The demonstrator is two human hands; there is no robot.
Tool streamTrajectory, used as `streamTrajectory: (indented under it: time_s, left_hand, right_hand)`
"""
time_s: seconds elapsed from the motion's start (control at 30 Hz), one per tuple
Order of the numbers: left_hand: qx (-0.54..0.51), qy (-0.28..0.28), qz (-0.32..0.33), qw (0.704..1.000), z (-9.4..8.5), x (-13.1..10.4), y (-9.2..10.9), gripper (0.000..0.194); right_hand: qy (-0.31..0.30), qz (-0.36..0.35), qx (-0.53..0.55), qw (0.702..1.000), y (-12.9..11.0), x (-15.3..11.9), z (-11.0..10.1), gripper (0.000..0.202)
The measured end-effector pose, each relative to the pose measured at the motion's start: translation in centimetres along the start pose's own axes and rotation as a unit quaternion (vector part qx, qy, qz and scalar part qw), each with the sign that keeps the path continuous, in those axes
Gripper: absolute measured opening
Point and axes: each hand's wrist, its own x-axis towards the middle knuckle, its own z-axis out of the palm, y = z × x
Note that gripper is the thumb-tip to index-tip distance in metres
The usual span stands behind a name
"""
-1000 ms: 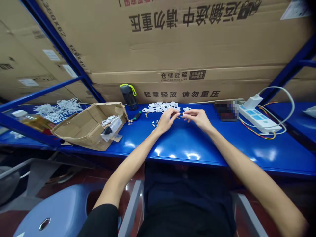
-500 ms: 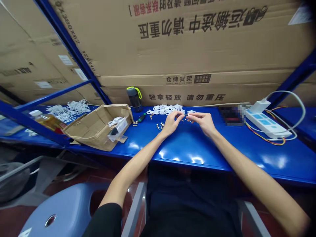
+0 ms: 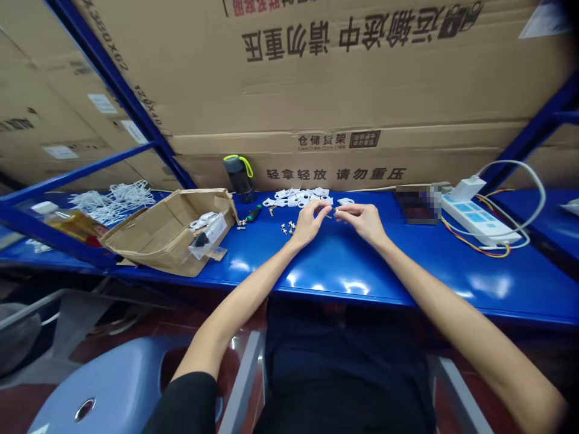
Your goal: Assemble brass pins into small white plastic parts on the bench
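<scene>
Above the blue table, my left hand [image 3: 310, 220] and my right hand [image 3: 362, 220] face each other with the fingertips almost meeting. Both are closed in a pinch. Something small sits between the fingertips, too tiny to name. Just behind the hands lies a pile of white plastic pieces with ring-shaped ends [image 3: 296, 196], and one more white piece [image 3: 346, 202] is to its right. Several small brass-coloured parts [image 3: 286, 228] lie left of my left hand. A screwdriver with a green and black handle [image 3: 254, 212] rests farther left.
An open cardboard box [image 3: 149, 241] holds white items at the left. Behind it stand a dark bottle [image 3: 239, 179] and a heap of white cords [image 3: 113, 202]. On the right are a white power strip [image 3: 479, 220] with cables and a dark, partly blurred object [image 3: 414, 205]. A blue stool [image 3: 108, 380] stands below.
The view has shifted slightly, so the scene sits a little farther left and up. My hands stay fingertip to fingertip; the thin piece seen between them earlier is less visible now.
</scene>
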Motion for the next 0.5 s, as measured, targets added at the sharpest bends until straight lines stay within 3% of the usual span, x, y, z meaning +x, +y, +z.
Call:
streamTrajectory:
  time_s: [0.27,0.5]
  left_hand:
    - [-0.034,0.002,-0.013,0.999,0.18,-0.06,0.44,0.033]
    - [-0.020,-0.012,0.013,1.000,0.22,-0.17,0.74,0.032]
  right_hand:
    - [0.045,0.003,0.058,0.997,-0.12,0.11,0.39,0.037]
    - [0.004,-0.001,0.044,0.999,-0.61,-0.02,0.52,0.039]
